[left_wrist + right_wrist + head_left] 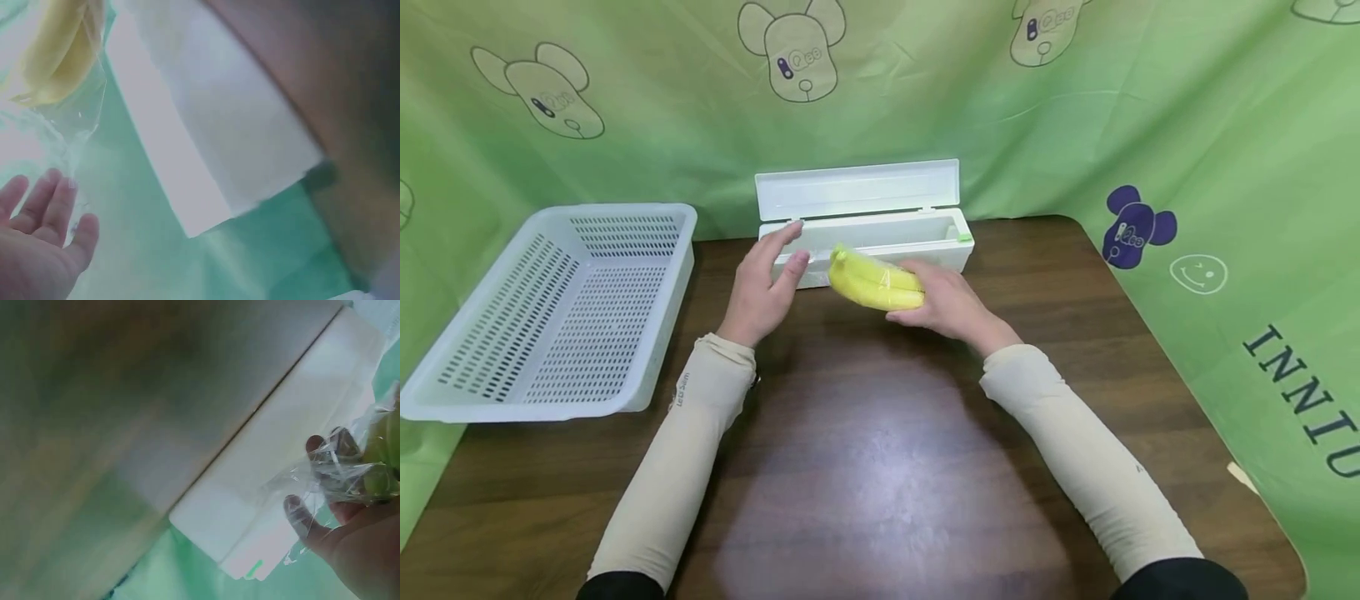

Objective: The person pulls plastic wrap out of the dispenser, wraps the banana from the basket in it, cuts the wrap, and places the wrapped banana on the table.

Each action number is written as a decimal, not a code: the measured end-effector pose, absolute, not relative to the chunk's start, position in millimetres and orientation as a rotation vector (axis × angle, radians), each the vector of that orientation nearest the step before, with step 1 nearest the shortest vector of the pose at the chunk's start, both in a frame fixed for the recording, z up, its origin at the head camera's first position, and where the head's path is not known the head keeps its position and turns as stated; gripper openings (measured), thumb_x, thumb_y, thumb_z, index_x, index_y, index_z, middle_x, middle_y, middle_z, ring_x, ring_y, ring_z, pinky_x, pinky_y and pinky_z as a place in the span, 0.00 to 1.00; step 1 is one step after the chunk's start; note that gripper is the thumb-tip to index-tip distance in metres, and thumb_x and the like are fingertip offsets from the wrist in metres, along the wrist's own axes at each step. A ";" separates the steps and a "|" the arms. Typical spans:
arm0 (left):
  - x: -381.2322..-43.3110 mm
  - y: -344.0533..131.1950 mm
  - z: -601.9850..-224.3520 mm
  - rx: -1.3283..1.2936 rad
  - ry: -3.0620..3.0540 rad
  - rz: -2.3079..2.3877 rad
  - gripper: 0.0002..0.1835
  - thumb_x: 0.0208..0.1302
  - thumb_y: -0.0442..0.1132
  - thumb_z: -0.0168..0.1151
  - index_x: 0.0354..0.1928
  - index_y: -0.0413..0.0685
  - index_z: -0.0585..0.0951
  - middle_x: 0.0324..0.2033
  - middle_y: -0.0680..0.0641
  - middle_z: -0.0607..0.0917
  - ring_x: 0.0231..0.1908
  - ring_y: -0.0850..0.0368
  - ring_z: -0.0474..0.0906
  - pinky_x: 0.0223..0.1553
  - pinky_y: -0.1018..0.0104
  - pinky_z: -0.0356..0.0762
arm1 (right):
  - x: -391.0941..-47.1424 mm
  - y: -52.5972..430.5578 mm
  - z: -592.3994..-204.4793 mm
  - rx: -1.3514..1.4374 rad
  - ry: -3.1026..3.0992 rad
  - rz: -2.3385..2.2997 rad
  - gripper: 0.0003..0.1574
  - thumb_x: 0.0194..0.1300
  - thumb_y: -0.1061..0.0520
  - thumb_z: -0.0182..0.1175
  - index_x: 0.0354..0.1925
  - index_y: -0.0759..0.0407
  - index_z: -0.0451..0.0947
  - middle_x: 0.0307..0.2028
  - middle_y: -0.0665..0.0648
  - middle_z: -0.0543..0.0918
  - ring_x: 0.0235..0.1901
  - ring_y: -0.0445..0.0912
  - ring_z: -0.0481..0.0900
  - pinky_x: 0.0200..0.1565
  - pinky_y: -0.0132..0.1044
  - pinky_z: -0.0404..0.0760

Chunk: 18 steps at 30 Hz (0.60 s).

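Yellow bananas [872, 283] wrapped in clear plastic film [90, 112] are held above the table by my right hand [947, 302], its thumb below and fingers above one end. Loose film bunches over those fingers in the right wrist view. My left hand [760, 287] is raised to the left of the bananas, fingers and thumb spread; in the left wrist view a hanging tail of film overlaps its fingertips. Right behind both hands stands a long white box [951, 258], its lid [857, 190] tipped up. A small green piece [964, 237] sits at the box's right end.
A pale perforated plastic basket [658, 367] sits on the left of the dark wooden table [880, 467]. Green printed cloth [925, 92] hangs directly behind the box and runs along both sides of the table.
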<state>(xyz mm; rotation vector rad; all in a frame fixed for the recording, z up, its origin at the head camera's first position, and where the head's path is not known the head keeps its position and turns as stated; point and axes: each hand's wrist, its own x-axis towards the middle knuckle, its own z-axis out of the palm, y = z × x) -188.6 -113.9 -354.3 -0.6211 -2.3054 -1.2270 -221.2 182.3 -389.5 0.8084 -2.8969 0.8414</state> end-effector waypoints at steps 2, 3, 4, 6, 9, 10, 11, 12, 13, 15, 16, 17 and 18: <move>-189.4 -112.2 -344.5 -0.673 -2.218 -1.252 0.25 0.78 0.49 0.52 0.67 0.39 0.75 0.61 0.39 0.79 0.64 0.48 0.72 0.66 0.55 0.66 | -214.7 182.9 -387.5 0.800 -2.871 0.928 0.44 0.52 0.39 0.77 0.63 0.50 0.75 0.40 0.52 0.79 0.37 0.50 0.73 0.40 0.46 0.72; -189.5 -110.8 -338.9 -0.697 -2.183 -1.264 0.27 0.79 0.51 0.51 0.66 0.38 0.76 0.60 0.39 0.80 0.63 0.49 0.72 0.66 0.56 0.66 | -211.5 183.0 -386.6 0.797 -2.855 0.968 0.42 0.52 0.39 0.77 0.62 0.49 0.76 0.39 0.51 0.79 0.37 0.49 0.73 0.39 0.45 0.72; -189.5 -109.8 -333.4 -0.719 -2.158 -1.268 0.29 0.79 0.55 0.49 0.66 0.38 0.76 0.60 0.39 0.80 0.63 0.50 0.73 0.65 0.57 0.67 | -208.9 182.1 -386.4 0.791 -2.842 1.006 0.41 0.52 0.40 0.77 0.61 0.49 0.77 0.38 0.51 0.79 0.36 0.49 0.72 0.38 0.44 0.71; -189.6 -106.3 -321.7 -0.763 -2.140 -1.275 0.35 0.78 0.62 0.45 0.66 0.38 0.76 0.60 0.40 0.80 0.63 0.51 0.72 0.65 0.58 0.67 | -204.1 180.1 -386.3 0.775 -2.823 1.059 0.39 0.51 0.40 0.78 0.58 0.49 0.78 0.35 0.51 0.78 0.34 0.48 0.72 0.36 0.43 0.70; -189.3 -97.5 -301.3 -0.839 -2.184 -1.267 0.43 0.74 0.70 0.38 0.67 0.40 0.76 0.62 0.43 0.79 0.65 0.54 0.70 0.67 0.59 0.64 | -198.4 176.8 -385.1 0.766 -2.797 1.090 0.37 0.51 0.41 0.78 0.57 0.49 0.79 0.35 0.50 0.78 0.34 0.47 0.72 0.36 0.43 0.70; -189.9 -93.9 -294.8 -0.867 -2.221 -1.238 0.45 0.73 0.72 0.35 0.68 0.42 0.75 0.63 0.44 0.79 0.65 0.54 0.69 0.67 0.59 0.62 | -196.9 175.6 -384.6 0.769 -2.792 1.085 0.37 0.51 0.41 0.78 0.56 0.49 0.79 0.34 0.50 0.78 0.34 0.47 0.72 0.35 0.43 0.70; -190.9 -90.3 -289.0 -0.893 -2.261 -1.209 0.46 0.71 0.74 0.33 0.68 0.43 0.75 0.63 0.44 0.78 0.66 0.54 0.69 0.68 0.59 0.61 | -195.5 174.5 -383.9 0.775 -2.789 1.073 0.37 0.51 0.41 0.78 0.56 0.50 0.79 0.34 0.50 0.78 0.33 0.47 0.72 0.35 0.43 0.70; -192.0 -86.8 -283.8 -0.914 -2.313 -1.163 0.48 0.70 0.75 0.29 0.69 0.44 0.75 0.64 0.45 0.78 0.67 0.54 0.67 0.69 0.60 0.59 | -194.4 173.3 -383.3 0.781 -2.785 1.058 0.36 0.51 0.41 0.78 0.55 0.50 0.79 0.33 0.50 0.77 0.33 0.47 0.72 0.35 0.43 0.70; -193.1 -83.3 -279.4 -0.929 -2.370 -1.115 0.50 0.69 0.77 0.26 0.69 0.45 0.75 0.65 0.45 0.77 0.68 0.54 0.66 0.69 0.60 0.57 | -193.5 172.2 -382.6 0.787 -2.780 1.041 0.35 0.51 0.41 0.77 0.55 0.50 0.79 0.32 0.50 0.77 0.32 0.47 0.72 0.34 0.43 0.70; -195.5 -77.1 -273.5 -0.955 -2.482 -0.993 0.54 0.65 0.79 0.20 0.70 0.47 0.74 0.66 0.46 0.76 0.69 0.53 0.65 0.70 0.58 0.54 | -191.7 169.9 -381.1 0.801 -2.761 1.018 0.35 0.51 0.41 0.78 0.54 0.51 0.79 0.31 0.49 0.77 0.31 0.47 0.71 0.33 0.43 0.70; -196.2 -74.2 -272.1 -0.966 -2.534 -0.934 0.56 0.63 0.80 0.17 0.70 0.47 0.73 0.67 0.45 0.76 0.69 0.52 0.65 0.71 0.57 0.54 | -190.8 169.0 -380.3 0.810 -2.745 1.004 0.34 0.51 0.42 0.78 0.53 0.51 0.80 0.31 0.49 0.77 0.31 0.47 0.71 0.33 0.42 0.70; -196.6 -71.7 -272.0 -0.972 -2.578 -0.886 0.57 0.62 0.80 0.16 0.70 0.47 0.73 0.67 0.45 0.75 0.69 0.52 0.65 0.71 0.56 0.53 | -190.0 168.2 -379.5 0.819 -2.727 0.992 0.34 0.51 0.42 0.78 0.52 0.52 0.80 0.31 0.49 0.77 0.30 0.47 0.71 0.33 0.42 0.69; -196.5 -69.7 -272.8 -0.974 -2.616 -0.846 0.59 0.60 0.81 0.14 0.70 0.48 0.73 0.67 0.46 0.75 0.69 0.52 0.65 0.70 0.55 0.54 | -189.2 167.5 -378.6 0.826 -2.704 0.988 0.33 0.50 0.43 0.78 0.52 0.52 0.80 0.30 0.49 0.77 0.30 0.47 0.71 0.32 0.42 0.69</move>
